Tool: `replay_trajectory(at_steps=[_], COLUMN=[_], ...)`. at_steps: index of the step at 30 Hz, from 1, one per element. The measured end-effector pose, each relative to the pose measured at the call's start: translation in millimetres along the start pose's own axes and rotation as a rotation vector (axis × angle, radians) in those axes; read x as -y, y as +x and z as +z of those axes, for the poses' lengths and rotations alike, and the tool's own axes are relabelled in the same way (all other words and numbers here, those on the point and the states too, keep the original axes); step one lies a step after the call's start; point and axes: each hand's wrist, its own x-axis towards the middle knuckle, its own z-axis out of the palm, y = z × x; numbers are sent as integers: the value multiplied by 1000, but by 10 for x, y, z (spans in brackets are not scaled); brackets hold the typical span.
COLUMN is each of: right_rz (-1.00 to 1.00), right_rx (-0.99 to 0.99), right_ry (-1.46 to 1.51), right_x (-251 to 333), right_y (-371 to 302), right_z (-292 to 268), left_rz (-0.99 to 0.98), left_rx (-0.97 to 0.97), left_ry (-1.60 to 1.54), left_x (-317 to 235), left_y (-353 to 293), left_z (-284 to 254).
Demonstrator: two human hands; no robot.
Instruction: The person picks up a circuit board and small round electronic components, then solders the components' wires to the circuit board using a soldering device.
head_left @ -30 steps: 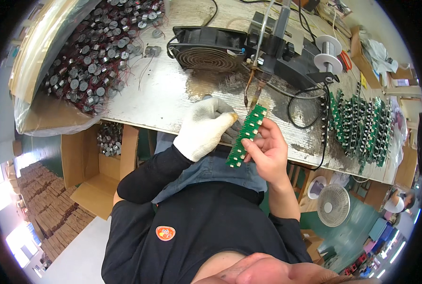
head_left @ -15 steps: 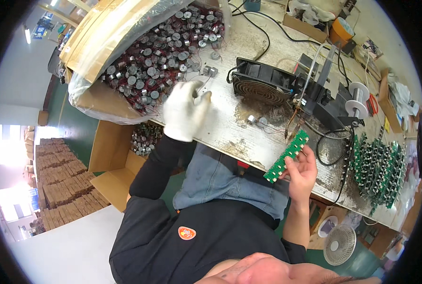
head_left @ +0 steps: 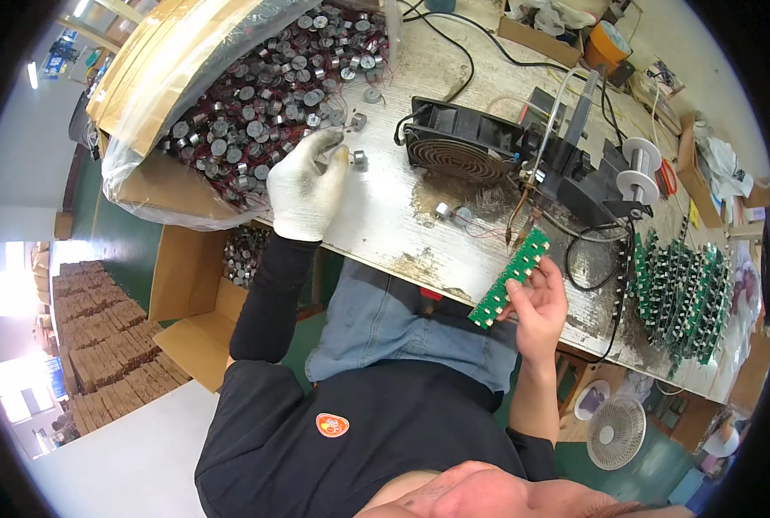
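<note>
My left hand (head_left: 305, 183), in a white glove, is on the bench beside the box of parts, its thumb and fingers pinched together. Just off its fingertips is a small round metal motor (head_left: 359, 158), seemingly held by its thin wires. Another such motor (head_left: 360, 121) lies a little farther away. My bare right hand (head_left: 540, 311) grips a green circuit board strip (head_left: 510, 281) by its near side, tilted, with its far end below the soldering tip (head_left: 512, 231). Two more motors (head_left: 452, 212) with red wires lie left of that tip.
A plastic-lined carton (head_left: 143, 95) heaped with motors stands at the far left. Behind the board are a black fan (head_left: 462, 142) and a soldering stand with a solder reel (head_left: 640, 173). Finished-looking green board strips (head_left: 683, 298) pile up at right. Black cables cross the bench.
My left hand has pinched its fingers and drawn one motor nearer, apart from the one beside it. The right hand still holds the board near the soldering tip. The whole view has shifted slightly.
</note>
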Motion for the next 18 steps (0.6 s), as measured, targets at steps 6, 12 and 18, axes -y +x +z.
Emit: replay_trajectory(at_steps=[6,12,18], right_rz=[5,6,18], right_rx=[24,23,37], right_ry=[1,-12,29], right_x=[6,5,-13], right_y=[-3,-14,-13], right_z=[-1,18,3], left_rz=[-529,-609,-704], left_rx=[56,203,262], left_ry=[-760,-960,-1037], left_x=[-154,-414,-642], left_y=[-135,-406,-637], left_z=[106,145,162])
